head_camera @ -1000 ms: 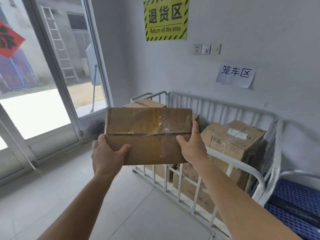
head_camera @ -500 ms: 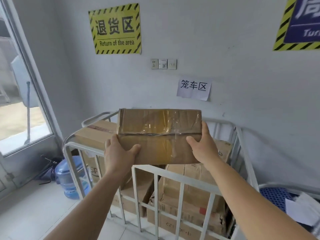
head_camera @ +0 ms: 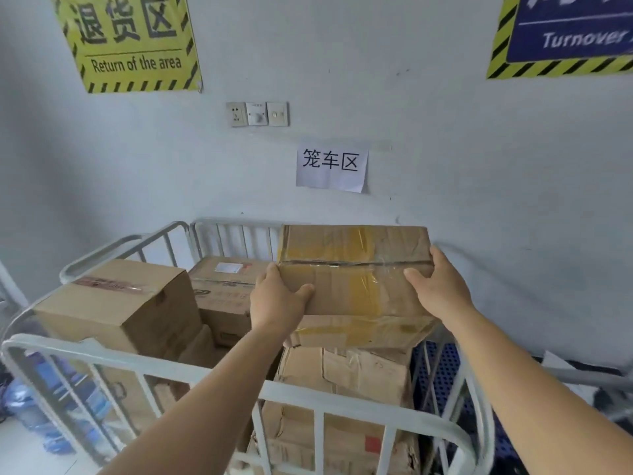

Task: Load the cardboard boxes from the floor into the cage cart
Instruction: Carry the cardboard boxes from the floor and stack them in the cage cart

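Note:
A flat, tape-sealed cardboard box is held over the right half of the white cage cart, just above a worn carton stacked inside. My left hand grips the box's left end, thumb on its front face. My right hand grips its right end. Both arms reach over the cart's near rail. A large box and a labelled box fill the cart's left and back.
The cart stands against a pale wall with a paper sign, a socket panel and two hazard-striped signs. A blue water jug sits on the floor at the left. A blue perforated surface lies right of the cart.
I have come closer to the cart. The box in my hands has moved forward and lower, from in front of the near rail to over the stacked boxes inside.

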### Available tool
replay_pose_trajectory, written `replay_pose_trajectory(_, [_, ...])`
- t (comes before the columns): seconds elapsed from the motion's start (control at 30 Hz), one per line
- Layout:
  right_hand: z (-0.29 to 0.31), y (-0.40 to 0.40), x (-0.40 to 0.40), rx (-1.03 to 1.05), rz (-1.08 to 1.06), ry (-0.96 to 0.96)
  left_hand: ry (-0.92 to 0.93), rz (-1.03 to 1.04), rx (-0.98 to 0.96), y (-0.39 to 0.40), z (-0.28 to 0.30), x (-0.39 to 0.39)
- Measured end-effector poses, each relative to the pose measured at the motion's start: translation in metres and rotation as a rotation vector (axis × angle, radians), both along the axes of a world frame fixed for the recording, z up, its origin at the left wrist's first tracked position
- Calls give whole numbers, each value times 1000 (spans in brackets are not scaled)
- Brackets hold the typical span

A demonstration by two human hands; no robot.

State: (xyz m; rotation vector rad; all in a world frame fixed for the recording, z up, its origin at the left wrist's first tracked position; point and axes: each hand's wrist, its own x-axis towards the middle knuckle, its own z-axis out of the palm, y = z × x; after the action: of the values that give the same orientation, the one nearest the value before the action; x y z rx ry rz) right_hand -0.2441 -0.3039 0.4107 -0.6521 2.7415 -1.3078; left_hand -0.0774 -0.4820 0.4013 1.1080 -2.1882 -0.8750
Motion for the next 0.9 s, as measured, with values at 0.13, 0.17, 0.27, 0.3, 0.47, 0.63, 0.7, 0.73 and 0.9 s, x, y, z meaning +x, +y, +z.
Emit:
replay_pose_trajectory(0.13, [-9,-1,-55,128,7,-19,-37,-8,45,-5,-7,-56])
replay_pose_trajectory(0.17, [-11,-3,-66,157,11,-23,-44,-6,66,-7,-9,-67])
replay_pose_trajectory(0.27, [-16,-10,-97,229,40,-22,-69,12,82,-11,-14,-97])
replay_pose_trajectory(0.3, [-18,-13,-105,248,51,-19,-77,18,84,-12,-15,-105])
replay_pose_trajectory(0.47, [-22,-27,-132,348,105,13,-145,30,92,-24,-19,-131])
replay_pose_trajectory(0.63, [-23,-37,-144,448,139,25,-255,17,76,-32,-20,-140])
replay_pose_trajectory(0.7, [-24,-39,-147,461,147,22,-280,7,63,-33,-20,-140])
replay_pose_trajectory(0.73, [-24,-40,-147,466,146,19,-290,5,53,-33,-19,-140])
replay_pose_trajectory(0.9, [-15,-42,-133,528,193,222,-344,2,-38,-25,-17,-133])
